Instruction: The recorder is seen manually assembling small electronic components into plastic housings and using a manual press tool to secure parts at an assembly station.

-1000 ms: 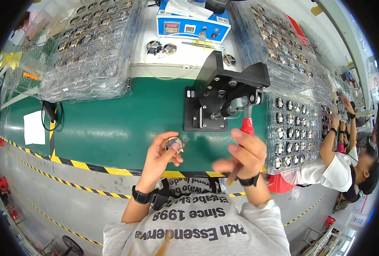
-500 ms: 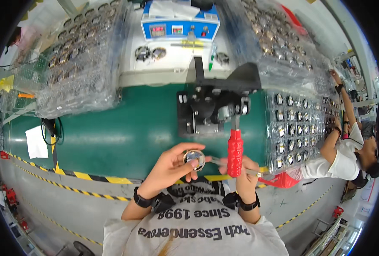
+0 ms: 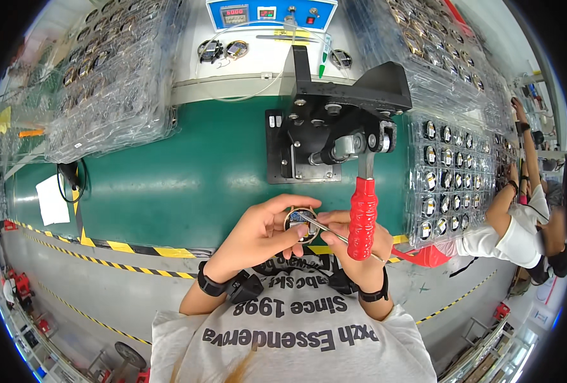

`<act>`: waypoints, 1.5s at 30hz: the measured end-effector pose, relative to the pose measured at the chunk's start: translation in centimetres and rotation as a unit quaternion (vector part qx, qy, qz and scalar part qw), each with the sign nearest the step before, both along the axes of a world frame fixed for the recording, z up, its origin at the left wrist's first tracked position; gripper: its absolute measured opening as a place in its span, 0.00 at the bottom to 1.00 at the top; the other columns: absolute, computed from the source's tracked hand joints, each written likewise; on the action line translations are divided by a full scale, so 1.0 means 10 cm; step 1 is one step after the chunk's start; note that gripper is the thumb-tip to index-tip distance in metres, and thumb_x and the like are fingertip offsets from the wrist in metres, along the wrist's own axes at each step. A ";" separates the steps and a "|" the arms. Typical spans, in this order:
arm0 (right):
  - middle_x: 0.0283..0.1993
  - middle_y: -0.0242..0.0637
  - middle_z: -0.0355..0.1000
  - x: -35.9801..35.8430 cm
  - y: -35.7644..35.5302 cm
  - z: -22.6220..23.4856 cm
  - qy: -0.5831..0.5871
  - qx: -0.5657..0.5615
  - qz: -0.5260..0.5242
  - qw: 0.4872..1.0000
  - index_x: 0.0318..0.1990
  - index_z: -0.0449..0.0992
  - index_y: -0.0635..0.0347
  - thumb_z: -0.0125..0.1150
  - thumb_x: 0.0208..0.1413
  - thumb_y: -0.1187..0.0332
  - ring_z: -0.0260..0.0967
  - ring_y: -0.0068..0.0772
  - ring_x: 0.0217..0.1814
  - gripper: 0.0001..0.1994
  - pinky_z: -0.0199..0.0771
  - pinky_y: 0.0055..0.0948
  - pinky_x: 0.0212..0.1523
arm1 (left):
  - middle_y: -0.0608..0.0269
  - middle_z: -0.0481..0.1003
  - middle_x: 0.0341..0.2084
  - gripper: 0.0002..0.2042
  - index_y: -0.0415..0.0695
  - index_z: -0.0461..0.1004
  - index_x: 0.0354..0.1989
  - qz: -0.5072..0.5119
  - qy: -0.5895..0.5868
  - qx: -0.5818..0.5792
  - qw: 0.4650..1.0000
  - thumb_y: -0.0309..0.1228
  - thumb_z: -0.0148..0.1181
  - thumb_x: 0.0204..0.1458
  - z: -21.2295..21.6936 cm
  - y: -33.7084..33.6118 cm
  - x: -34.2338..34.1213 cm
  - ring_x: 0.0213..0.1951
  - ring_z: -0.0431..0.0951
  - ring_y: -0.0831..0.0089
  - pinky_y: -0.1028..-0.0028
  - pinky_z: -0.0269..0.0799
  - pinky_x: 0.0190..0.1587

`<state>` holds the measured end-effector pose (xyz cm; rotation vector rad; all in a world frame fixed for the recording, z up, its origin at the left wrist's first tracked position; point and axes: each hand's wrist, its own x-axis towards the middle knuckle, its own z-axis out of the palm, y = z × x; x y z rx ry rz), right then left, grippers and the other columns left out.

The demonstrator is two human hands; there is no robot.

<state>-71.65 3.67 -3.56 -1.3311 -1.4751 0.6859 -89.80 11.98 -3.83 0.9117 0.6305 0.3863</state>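
Observation:
My left hand (image 3: 261, 231) is closed around a round watch case (image 3: 294, 218), its gold rim and inner circuit parts facing up. A slim pair of metal tweezers (image 3: 327, 228) sits in my right hand (image 3: 361, 273), pinched between thumb and fingers. The tips reach over the inside of the case; whether they grip any part there is too small to tell. Above my right hand hangs the red handle (image 3: 362, 220) of a black lever press (image 3: 315, 127), hiding part of that hand. The press stands on the green mat just beyond my hands.
A blue control box (image 3: 270, 14) stands at the back, with loose watch parts (image 3: 237, 49) and a green-tipped pen (image 3: 324, 56) before it. Stacked clear trays (image 3: 114, 121) rise at left; a filled tray (image 3: 452, 182) lies right. A co-worker (image 3: 497, 223) works at far right.
The tweezers' tips have come over the watch case, and my right hand has moved in toward my left. The case now tilts its inner side up. The whole view has shifted slightly.

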 end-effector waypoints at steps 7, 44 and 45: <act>0.36 0.44 0.77 -0.02 0.10 0.07 -0.034 0.008 0.011 0.999 0.31 0.75 0.70 0.67 0.42 0.79 0.76 0.37 0.37 0.08 0.75 0.27 0.37 | 0.67 0.74 0.32 0.17 0.41 0.65 0.55 -0.019 0.032 0.010 0.999 0.23 0.53 0.55 0.00 0.04 0.00 0.25 0.74 0.84 0.84 0.68 0.24; 0.37 0.44 0.69 0.50 0.15 -0.27 0.200 -0.083 -0.205 0.954 0.33 0.62 0.63 0.50 0.60 0.73 0.68 0.28 0.35 0.05 0.70 0.26 0.42 | 0.51 0.78 0.36 0.12 0.40 0.72 0.38 0.164 0.077 0.059 0.982 0.24 0.39 0.53 -0.24 0.55 -0.34 0.25 0.70 0.83 0.83 0.63 0.24; 0.37 0.45 0.70 0.47 0.16 -0.21 0.216 -0.074 -0.192 0.955 0.35 0.63 0.64 0.47 0.61 0.72 0.68 0.27 0.35 0.05 0.70 0.26 0.40 | 0.51 0.78 0.36 0.12 0.40 0.72 0.37 0.171 0.068 0.051 0.982 0.24 0.39 0.52 -0.25 0.57 -0.34 0.25 0.69 0.83 0.83 0.62 0.23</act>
